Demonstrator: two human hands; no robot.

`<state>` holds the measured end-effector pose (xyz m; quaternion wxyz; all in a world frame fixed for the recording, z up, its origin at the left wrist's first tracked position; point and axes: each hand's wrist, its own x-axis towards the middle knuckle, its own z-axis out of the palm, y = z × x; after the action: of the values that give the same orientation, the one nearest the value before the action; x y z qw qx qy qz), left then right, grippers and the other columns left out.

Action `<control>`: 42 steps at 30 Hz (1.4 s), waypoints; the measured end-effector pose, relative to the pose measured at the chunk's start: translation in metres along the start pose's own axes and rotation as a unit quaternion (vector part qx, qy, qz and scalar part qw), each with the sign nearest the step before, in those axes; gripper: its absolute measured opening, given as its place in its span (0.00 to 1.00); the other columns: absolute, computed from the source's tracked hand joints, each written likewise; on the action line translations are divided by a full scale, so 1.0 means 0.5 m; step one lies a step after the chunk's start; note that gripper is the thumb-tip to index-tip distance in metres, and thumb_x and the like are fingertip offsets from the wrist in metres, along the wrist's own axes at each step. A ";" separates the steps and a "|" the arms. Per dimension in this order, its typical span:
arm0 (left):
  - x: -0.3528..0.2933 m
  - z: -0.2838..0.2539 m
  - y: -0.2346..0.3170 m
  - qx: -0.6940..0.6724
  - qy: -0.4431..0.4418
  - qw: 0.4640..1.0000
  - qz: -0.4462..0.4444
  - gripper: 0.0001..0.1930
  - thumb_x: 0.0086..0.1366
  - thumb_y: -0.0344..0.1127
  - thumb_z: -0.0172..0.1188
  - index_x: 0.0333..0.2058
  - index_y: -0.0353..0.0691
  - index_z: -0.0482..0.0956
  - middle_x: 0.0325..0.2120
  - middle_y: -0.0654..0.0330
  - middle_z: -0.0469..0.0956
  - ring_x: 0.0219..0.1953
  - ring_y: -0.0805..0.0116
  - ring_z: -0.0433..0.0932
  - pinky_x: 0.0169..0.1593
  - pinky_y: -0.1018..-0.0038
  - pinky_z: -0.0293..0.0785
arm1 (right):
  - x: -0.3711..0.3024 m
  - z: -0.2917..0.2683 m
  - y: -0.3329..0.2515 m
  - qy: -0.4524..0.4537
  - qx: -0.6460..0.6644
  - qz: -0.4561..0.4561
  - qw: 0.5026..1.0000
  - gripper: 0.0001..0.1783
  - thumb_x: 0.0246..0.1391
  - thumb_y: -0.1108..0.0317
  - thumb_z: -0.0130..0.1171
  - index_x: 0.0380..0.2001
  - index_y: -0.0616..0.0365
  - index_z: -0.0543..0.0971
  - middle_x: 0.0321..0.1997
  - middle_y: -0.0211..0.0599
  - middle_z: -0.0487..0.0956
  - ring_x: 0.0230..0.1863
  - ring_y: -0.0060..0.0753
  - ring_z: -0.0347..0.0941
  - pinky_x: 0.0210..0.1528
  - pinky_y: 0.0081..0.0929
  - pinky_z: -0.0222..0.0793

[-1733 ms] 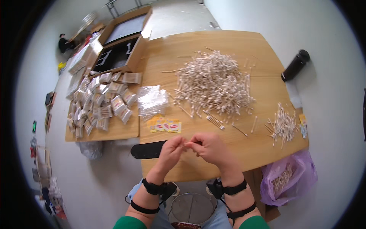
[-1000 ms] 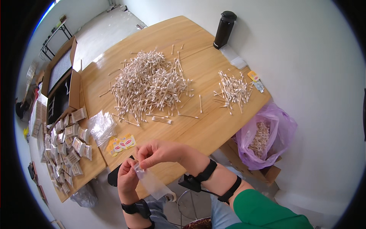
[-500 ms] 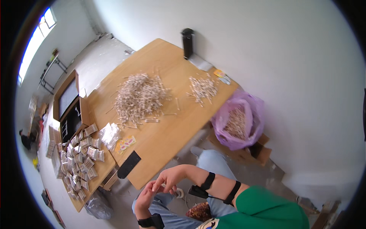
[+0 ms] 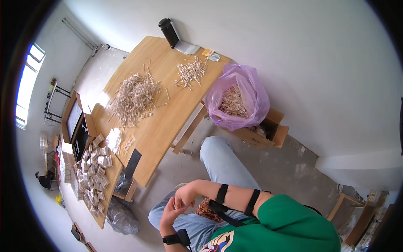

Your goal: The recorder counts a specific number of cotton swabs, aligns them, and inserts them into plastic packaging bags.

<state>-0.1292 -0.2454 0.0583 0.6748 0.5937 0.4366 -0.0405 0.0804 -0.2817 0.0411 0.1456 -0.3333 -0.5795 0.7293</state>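
Observation:
My left hand (image 4: 169, 213) and my right hand (image 4: 185, 195) meet above my lap, off the table's near corner. The fingers of both are bent and touch each other; whether anything is between them is hidden. Black straps with small boxes sit on my left wrist (image 4: 171, 239) and along my right forearm (image 4: 221, 194). Beyond my hands, on the wooden table (image 4: 168, 122), lie a large heap of cotton swabs (image 4: 133, 98) and a smaller pile of cotton swabs (image 4: 191, 72). Many small filled packets (image 4: 93, 174) cover the table's left end.
To the right, a purple plastic bag (image 4: 256, 96) of cotton swabs stands in a cardboard box (image 4: 279, 128). A black flask (image 4: 168, 33) stands at the table's far end. Clear plastic bags (image 4: 113, 140) and a black strip (image 4: 133, 163) lie near its left edge. An opened carton (image 4: 86, 128) sits behind the packets.
The view has swung to the right, so the table and heaps sit farther left. My hands remain together over my lap, with the right hand now more in front of the left fingers.

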 end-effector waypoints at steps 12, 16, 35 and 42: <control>0.042 -0.305 -0.098 0.294 0.302 0.907 -0.005 0.31 0.48 0.44 0.79 0.46 0.37 0.75 0.40 0.55 0.81 0.44 0.62 0.79 0.49 0.67 0.76 | 0.037 -0.043 0.151 0.187 0.297 -0.121 0.929 0.26 0.48 0.74 0.61 0.54 0.59 0.78 0.54 0.39 0.78 0.38 0.25 0.80 0.39 0.23 0.79; 0.052 -0.404 -0.137 0.355 0.367 0.856 -0.081 0.37 0.42 0.43 0.81 0.49 0.37 0.74 0.44 0.52 0.81 0.47 0.56 0.80 0.53 0.66 0.76 | 0.008 -0.038 0.143 0.184 0.221 -0.095 0.953 0.24 0.49 0.73 0.59 0.53 0.58 0.79 0.51 0.38 0.80 0.44 0.28 0.80 0.45 0.26 0.78; 0.220 -0.522 -0.039 0.484 0.404 0.776 0.013 0.34 0.43 0.37 0.77 0.50 0.40 0.72 0.45 0.50 0.77 0.53 0.48 0.75 0.57 0.60 0.71 | 0.012 -0.043 0.035 0.203 0.011 -0.051 0.978 0.22 0.50 0.69 0.58 0.51 0.54 0.80 0.54 0.44 0.79 0.56 0.48 0.75 0.58 0.39 0.70; 0.249 -0.524 -0.009 0.520 0.371 0.768 0.056 0.32 0.44 0.33 0.73 0.50 0.40 0.71 0.44 0.51 0.76 0.51 0.47 0.74 0.57 0.59 0.70 | 0.022 -0.033 0.038 0.209 -0.002 -0.059 0.976 0.21 0.51 0.67 0.58 0.50 0.54 0.80 0.53 0.44 0.79 0.56 0.48 0.75 0.58 0.40 0.70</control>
<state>-0.1971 0.0302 -0.0021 0.0498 0.8458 0.5311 -0.0005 0.0864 -0.2684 0.0182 0.3059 -0.4434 -0.5564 0.6327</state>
